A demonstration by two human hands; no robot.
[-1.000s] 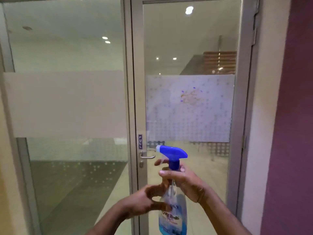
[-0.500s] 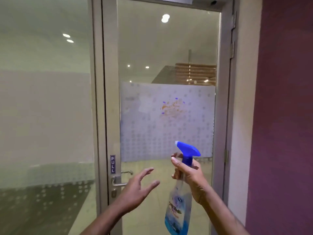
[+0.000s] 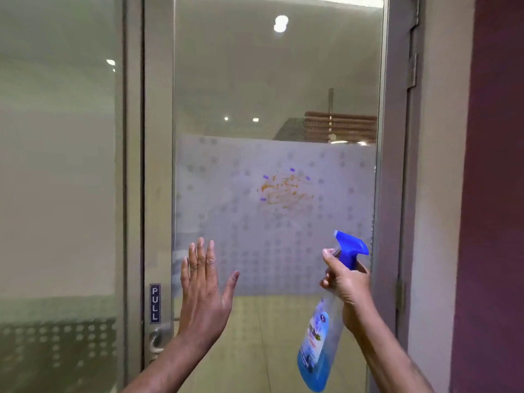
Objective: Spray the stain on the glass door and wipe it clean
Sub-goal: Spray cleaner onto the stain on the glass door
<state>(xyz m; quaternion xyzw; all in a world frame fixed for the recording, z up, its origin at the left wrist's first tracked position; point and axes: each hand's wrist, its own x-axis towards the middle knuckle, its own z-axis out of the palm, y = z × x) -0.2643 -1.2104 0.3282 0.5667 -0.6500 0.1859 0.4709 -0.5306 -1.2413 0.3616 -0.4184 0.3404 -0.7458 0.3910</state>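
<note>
An orange smear with a few purple dots, the stain (image 3: 285,191), sits on the frosted dotted band of the glass door (image 3: 272,80). My right hand (image 3: 344,282) grips the neck of a clear spray bottle (image 3: 319,344) with blue liquid and a blue trigger head, held below and right of the stain, nozzle pointing up-left. My left hand (image 3: 202,290) is raised flat with fingers spread, at or close to the glass near the door's left edge, holding nothing. No cloth is in sight.
The grey metal door frame (image 3: 157,165) carries a PULL label (image 3: 154,303) and a lever handle (image 3: 157,340) beside my left wrist. A fixed glass panel (image 3: 56,165) stands to the left. A purple wall (image 3: 496,194) is close on the right.
My left hand let go of the bottle, rose and opened flat toward the glass. The right hand lifted the bottle to the right. The door and stain have come closer.
</note>
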